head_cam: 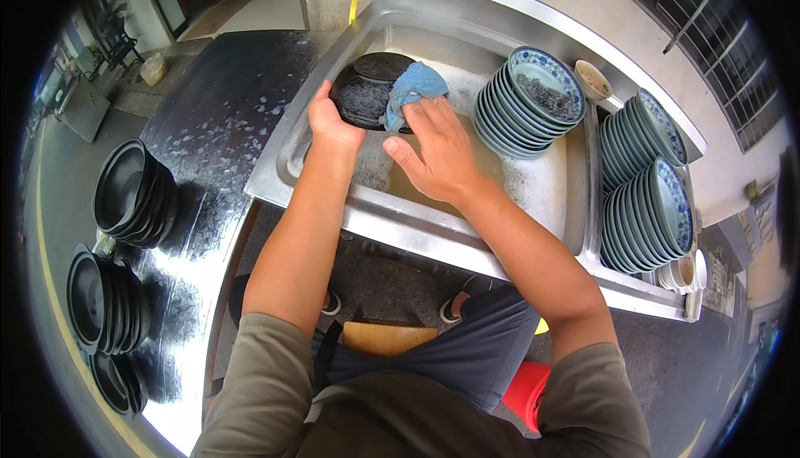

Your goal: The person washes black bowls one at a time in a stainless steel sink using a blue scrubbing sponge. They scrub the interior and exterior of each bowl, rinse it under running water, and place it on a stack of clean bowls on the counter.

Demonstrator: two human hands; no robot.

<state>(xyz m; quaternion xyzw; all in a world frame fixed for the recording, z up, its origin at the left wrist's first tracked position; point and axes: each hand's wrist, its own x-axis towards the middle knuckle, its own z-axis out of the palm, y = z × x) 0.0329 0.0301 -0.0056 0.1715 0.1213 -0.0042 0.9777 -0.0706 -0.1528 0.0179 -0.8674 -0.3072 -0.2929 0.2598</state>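
Over the left part of a stainless steel sink point(425, 215), my left hand point(334, 119) grips a dark bowl point(362, 92) by its left edge. The bowl is tipped upside down, its round foot towards the back. My right hand point(437, 148) presses a wet blue cloth point(417, 88) on the bowl's right side; its thumb stands apart from the fingers. Cloudy water with foam lies in the basin below. To the right of my right hand, a leaning stack of blue-patterned bowls point(519, 108) stands in the basin, with dark scraps in the top one.
Stacks of blue-patterned bowls point(647, 217) and small white bowls point(684, 272) stand on the right ledge. A small bowl point(592, 80) sits at the back rim. Stacks of black bowls point(134, 192) line the dark table's point(206, 114) left edge. A red bucket point(526, 395) is below.
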